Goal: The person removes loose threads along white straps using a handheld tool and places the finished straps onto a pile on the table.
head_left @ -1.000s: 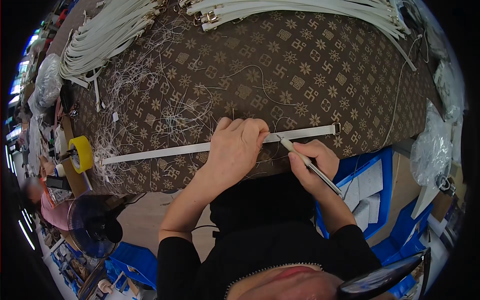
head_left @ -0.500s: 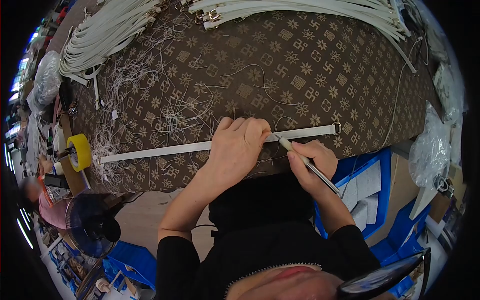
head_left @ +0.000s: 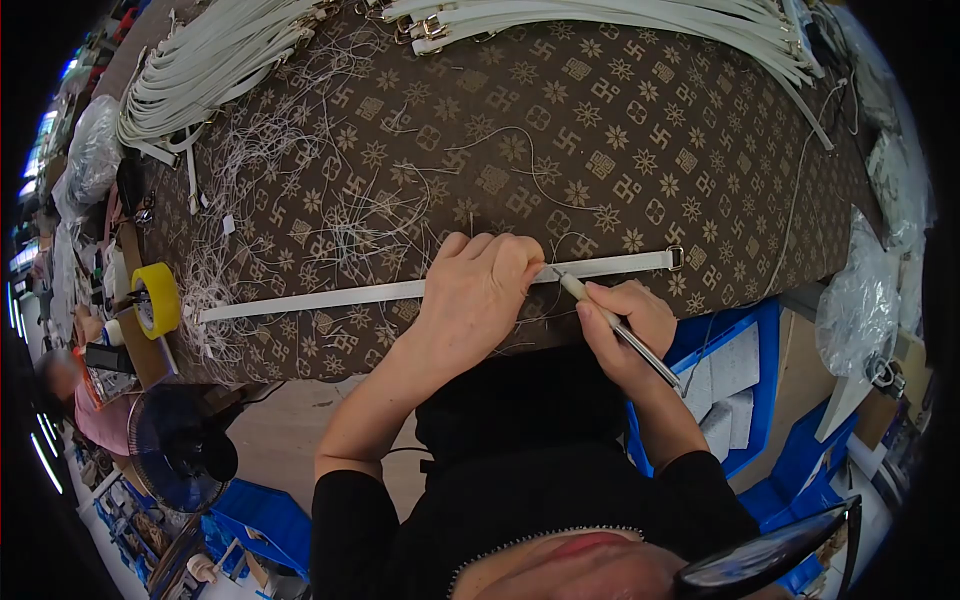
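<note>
A white strap (head_left: 320, 300) lies lengthwise across the patterned cloth, with a metal buckle (head_left: 677, 259) at its right end. My left hand (head_left: 475, 290) is closed over the middle of this strap, its thumb and fingers pinching near the edge. In my right hand (head_left: 632, 325) is a slim pen-like tool (head_left: 640, 350) with a pale grip and a shiny metal shaft. Its narrow tip points at the strap, right beside my left fingertips. Whether the tip touches the strap I cannot tell. A thin loose thread (head_left: 565, 240) curls up just behind that spot.
Bundles of white straps (head_left: 210, 70) lie along the far side. Loose thread clippings (head_left: 370, 220) litter the left half of the brown cloth (head_left: 600, 120). A roll of yellow tape (head_left: 157, 300), a fan (head_left: 185, 450) and a blue bin (head_left: 765, 370) stand around. Another person sits far left.
Hardly anything differs. Both hands, the strap and the tool keep their places; the whole view has shifted very slightly.
</note>
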Demonstrator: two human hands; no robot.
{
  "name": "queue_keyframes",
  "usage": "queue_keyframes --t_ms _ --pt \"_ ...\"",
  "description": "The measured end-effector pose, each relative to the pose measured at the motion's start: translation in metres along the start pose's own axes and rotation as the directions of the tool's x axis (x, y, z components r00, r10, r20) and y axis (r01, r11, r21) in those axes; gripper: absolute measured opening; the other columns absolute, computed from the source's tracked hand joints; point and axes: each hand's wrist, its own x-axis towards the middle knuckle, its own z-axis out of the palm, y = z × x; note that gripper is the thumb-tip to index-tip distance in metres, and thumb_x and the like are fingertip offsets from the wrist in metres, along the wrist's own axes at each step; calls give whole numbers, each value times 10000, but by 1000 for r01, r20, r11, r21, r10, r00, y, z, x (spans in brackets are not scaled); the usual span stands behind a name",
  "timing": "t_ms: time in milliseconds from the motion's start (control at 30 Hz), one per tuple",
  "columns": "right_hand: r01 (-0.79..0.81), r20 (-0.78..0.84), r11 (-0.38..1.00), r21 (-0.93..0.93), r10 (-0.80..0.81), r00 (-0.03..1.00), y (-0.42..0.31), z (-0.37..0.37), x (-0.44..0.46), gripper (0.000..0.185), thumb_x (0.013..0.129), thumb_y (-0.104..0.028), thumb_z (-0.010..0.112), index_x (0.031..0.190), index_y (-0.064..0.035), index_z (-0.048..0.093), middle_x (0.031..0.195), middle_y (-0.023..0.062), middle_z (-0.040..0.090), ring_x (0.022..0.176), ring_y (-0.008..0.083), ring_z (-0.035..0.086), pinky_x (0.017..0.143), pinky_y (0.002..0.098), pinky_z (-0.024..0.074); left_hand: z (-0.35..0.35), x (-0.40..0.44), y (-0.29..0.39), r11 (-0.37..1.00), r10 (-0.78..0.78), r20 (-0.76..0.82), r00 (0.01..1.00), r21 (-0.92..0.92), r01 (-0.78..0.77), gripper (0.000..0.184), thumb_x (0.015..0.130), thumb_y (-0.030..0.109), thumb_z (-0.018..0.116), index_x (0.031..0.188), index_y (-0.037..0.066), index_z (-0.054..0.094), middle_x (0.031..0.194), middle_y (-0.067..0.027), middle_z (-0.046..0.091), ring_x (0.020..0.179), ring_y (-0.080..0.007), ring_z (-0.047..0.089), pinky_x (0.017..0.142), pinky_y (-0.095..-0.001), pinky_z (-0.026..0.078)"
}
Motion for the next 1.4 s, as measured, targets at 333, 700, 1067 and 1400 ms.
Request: queue_keyframes --t_ms 333,700,1067,1400 --pt "-7 4 1000 -4 7 1000 0 0 0 176 747 -29 752 900 -21 665 718 81 672 552 190 612 507 278 456 0 -1 0 1000 -6 14 1000 0 6 211 816 40 659 960 74 508 786 -28 604 697 -231 595 663 -354 411" --pt "-3 9 1000 -14 3 1000 -1 0 1 178 747 -26 750 902 -22 663 732 82 678 558 191 615 513 279 462 1 -1 -1 1000 4 0 1000 -5 -4 203 821 38 652 956 78 505 788 -23 600 691 -226 590 660 -350 407" --pt "6 11 1000 -20 -5 1000 -1 0 1 179 744 -20 752 900 -22 664 738 84 679 554 198 613 514 283 461 2 -2 -2 1000 4 -4 1000 -12 -4 201 823 31 647 954 80 502 798 -21 597 690 -227 589 657 -352 404" --pt "13 -2 1000 11 -13 1000 0 2 0 185 764 -25 734 933 -35 661 669 70 626 547 182 562 520 280 409 2 -2 -2 1000 15 -8 1000 2 -15 206 822 31 650 955 79 501 801 -20 601 691 -220 592 655 -347 404"
